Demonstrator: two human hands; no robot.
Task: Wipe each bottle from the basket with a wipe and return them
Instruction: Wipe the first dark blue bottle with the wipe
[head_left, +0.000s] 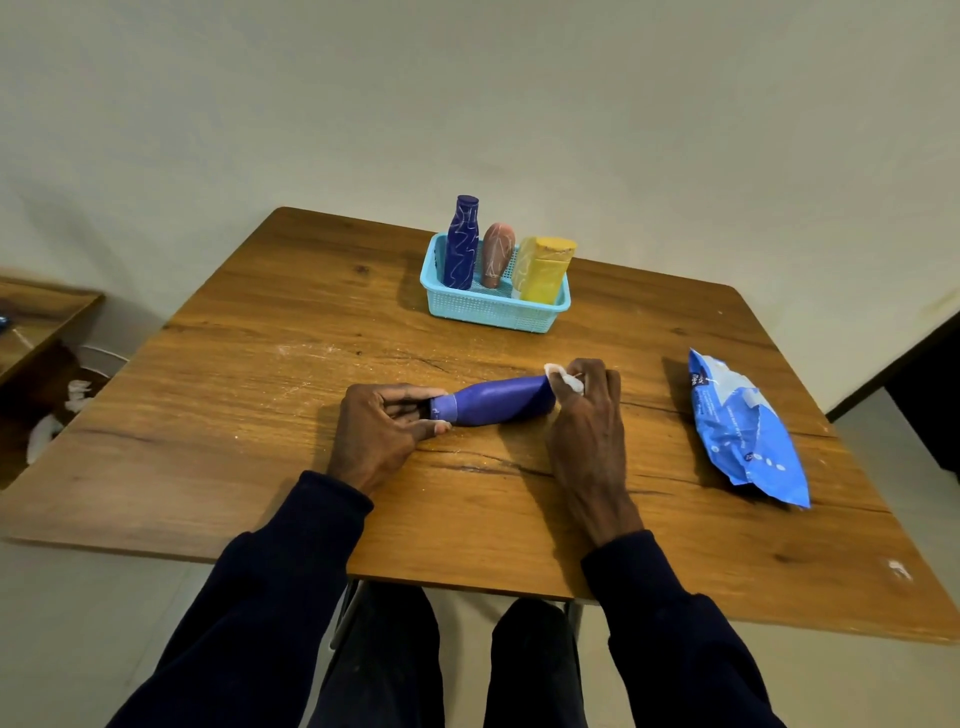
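Observation:
A purple bottle (498, 401) lies on its side on the wooden table (260, 405), cap end to the left. My left hand (379, 431) grips the cap end with curled fingers. My right hand (587, 415) holds a white wipe (563, 378) against the bottle's base end. At the back stands a light blue basket (488, 312) with three upright bottles: a dark blue one (461, 244), a brown one (497, 255) and a yellow one (545, 270).
A blue pack of wipes (743, 431) lies at the table's right side. A low wooden shelf (36, 317) stands off to the left, with white scraps on the floor under it. My knees show below the table's near edge.

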